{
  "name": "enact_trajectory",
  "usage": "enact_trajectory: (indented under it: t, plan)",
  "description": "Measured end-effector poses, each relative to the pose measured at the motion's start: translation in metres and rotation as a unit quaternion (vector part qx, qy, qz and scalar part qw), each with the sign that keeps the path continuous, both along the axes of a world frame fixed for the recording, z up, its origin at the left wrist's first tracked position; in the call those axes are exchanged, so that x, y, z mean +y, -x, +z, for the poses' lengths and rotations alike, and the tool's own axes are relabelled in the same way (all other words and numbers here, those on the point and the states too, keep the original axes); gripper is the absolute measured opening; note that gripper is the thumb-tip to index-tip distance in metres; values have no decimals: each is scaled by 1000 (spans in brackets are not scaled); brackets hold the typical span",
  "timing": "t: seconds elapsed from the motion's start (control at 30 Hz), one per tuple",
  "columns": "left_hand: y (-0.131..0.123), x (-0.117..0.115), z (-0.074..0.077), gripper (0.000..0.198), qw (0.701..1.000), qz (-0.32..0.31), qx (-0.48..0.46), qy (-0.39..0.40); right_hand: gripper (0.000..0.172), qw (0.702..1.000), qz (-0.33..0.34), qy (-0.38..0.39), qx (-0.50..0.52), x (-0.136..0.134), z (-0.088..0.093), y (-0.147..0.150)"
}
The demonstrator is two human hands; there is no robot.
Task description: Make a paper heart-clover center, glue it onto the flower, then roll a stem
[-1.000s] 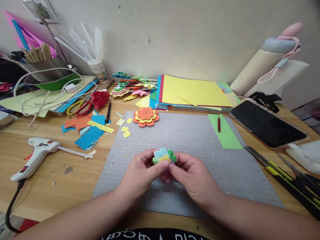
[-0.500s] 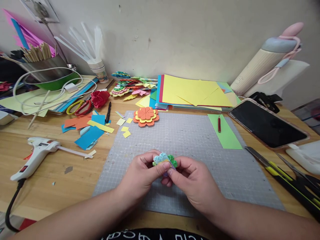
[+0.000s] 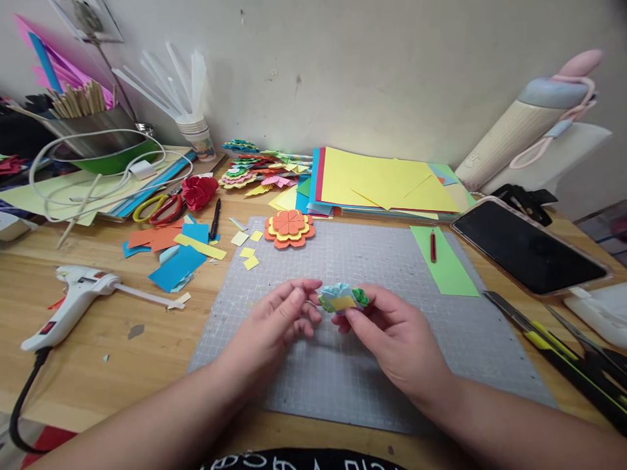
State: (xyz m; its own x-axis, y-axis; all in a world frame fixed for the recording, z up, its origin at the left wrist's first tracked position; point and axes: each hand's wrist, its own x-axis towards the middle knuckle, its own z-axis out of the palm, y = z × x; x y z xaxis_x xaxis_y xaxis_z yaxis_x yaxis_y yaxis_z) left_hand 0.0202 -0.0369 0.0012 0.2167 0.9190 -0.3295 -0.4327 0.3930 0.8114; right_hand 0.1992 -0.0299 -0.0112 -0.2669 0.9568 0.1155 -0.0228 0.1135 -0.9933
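Between thumb and fingers, my right hand grips a small folded paper flower in light blue and green, with a yellow patch on the side facing me. My left hand is just to its left, fingers apart and slightly curled, with nothing visible in it; whether a fingertip touches the flower's edge I cannot tell. Both hands are above the grey cutting mat. Beyond them, near the mat's far edge, lies a layered orange and yellow paper flower, with small yellow paper squares beside it.
A white glue gun lies on the left, near coloured paper scraps. Stacked paper sheets and more paper flowers line the wall. At right are a green strip, a pencil, a phone and a utility knife.
My left hand has let go of the small flower and opened, staying to its left. My right hand has shifted the flower slightly right and up. The view has moved slightly.
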Motion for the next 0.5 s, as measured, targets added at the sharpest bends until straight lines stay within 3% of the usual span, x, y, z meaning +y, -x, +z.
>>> enact_trajectory:
  t: [0.1,0.2,0.37,0.5]
  plan:
    - [3,1,1,32,998,-15,-10,59,22,984,-18,-168,-56,3,0,-6]
    - [6,2,-1,29,997,-40,22,66,32,965,-10,-248,-89,6,2,-10]
    - [7,2,-6,37,996,-45,70,40,39,950,26,-297,-99,6,5,-11]
    - [7,1,-4,47,997,-43,68,20,36,954,52,-276,-107,5,7,-12]
